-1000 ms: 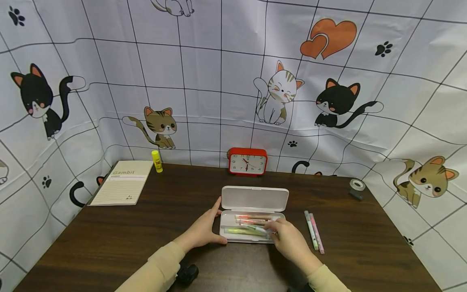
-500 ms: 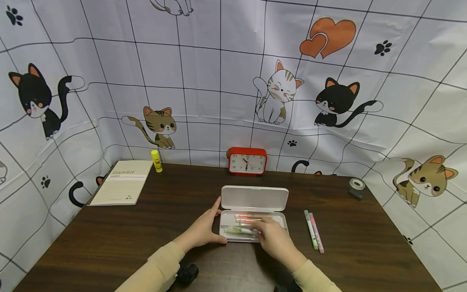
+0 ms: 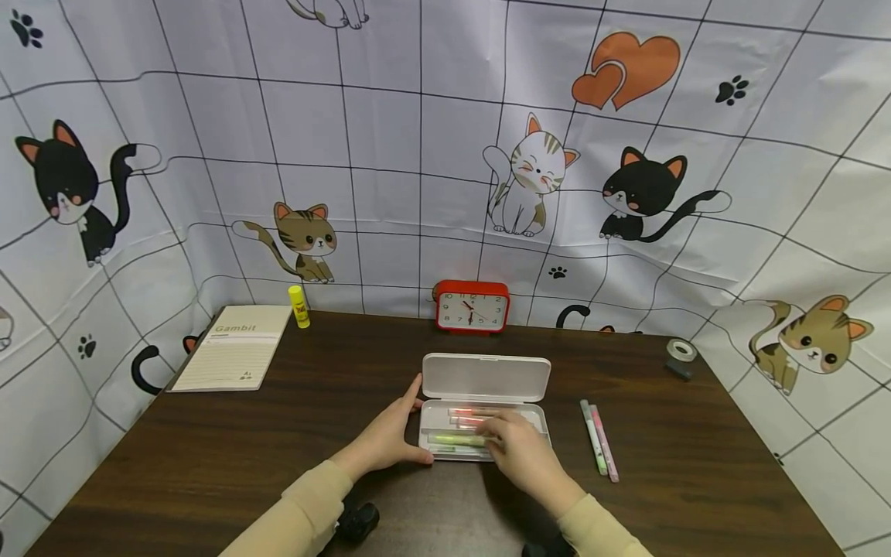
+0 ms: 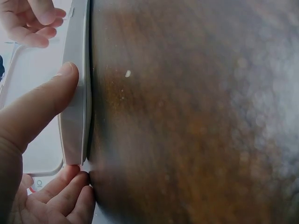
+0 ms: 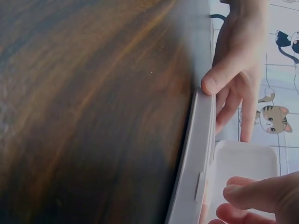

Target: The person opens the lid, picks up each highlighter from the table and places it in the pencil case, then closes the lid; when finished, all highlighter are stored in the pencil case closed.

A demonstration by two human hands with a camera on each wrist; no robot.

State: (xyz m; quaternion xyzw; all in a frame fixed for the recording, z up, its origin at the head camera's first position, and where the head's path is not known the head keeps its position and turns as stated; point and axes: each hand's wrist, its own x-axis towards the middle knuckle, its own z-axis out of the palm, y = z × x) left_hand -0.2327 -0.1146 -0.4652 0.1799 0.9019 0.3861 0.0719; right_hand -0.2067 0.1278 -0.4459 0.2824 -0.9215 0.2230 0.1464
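A white pencil case (image 3: pixel 539 418) lies open in the middle of the table, its lid (image 3: pixel 486 377) folded back. Several pens lie inside, among them a yellow-green one (image 3: pixel 452 439) and an orange one (image 3: pixel 465 413). My left hand (image 3: pixel 390 437) rests against the case's left end, thumb (image 4: pixel 44 105) on the front wall (image 4: pixel 74 116) and fingers straight along the side. My right hand (image 3: pixel 522 452) reaches into the case, its loosely bent fingertips (image 5: pixel 254 193) touching the pens. Nothing shows pinched between them. In the right wrist view, the left hand (image 5: pixel 236 70) lies at the case's corner (image 5: pixel 201 154).
Two pens (image 3: pixel 599 441) lie on the table right of the case. A red alarm clock (image 3: pixel 473 307), a yellow glue stick (image 3: pixel 299 306) and a notebook (image 3: pixel 233 348) are at the back. A tape roll (image 3: pixel 681 352) sits far right, and a small black object (image 3: pixel 358 522) sits near the front edge.
My right hand has slid left inside the case, from its right end to the middle, laying a pen among the others. The left hand has stayed put.
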